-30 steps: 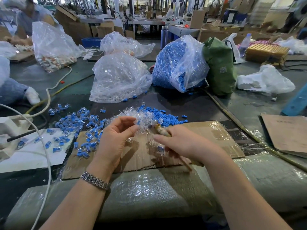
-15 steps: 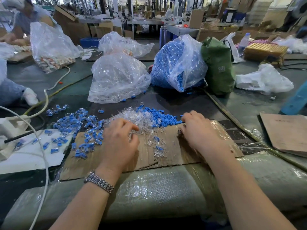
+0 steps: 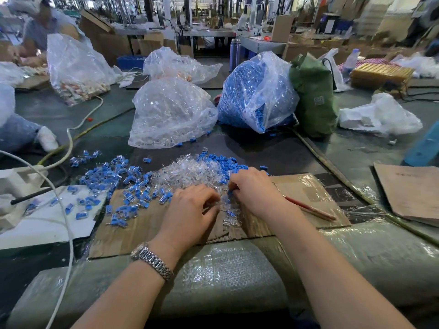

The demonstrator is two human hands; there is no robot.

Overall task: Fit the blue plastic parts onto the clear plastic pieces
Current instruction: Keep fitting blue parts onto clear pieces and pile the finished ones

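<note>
A heap of small clear plastic pieces (image 3: pixel 190 173) lies on the bench at the far edge of a flat brown cardboard sheet (image 3: pixel 306 191), with a pile of small blue plastic parts (image 3: pixel 228 162) touching it at 1 o'clock. The left hand (image 3: pixel 190 213) and right hand (image 3: pixel 255 191) meet at the heap's near edge, fingers curled down into the pieces; the right fingers seem to pinch a blue part, but what the left holds I cannot tell. A scatter of clear pieces with blue parts in them (image 3: pixel 118 181) spreads out at 9 o'clock. A red pencil-like stick (image 3: pixel 311 208) lies at 3 o'clock of the right wrist, with bare cardboard around it. At 12 o'clock stand a clear plastic bag of clear pieces (image 3: pixel 171 115) and a bag of blue parts (image 3: pixel 256 91), dark bench (image 3: pixel 273 150) open between them and the heap. Bubble wrap (image 3: pixel 225 269) pads the near edge.
</note>
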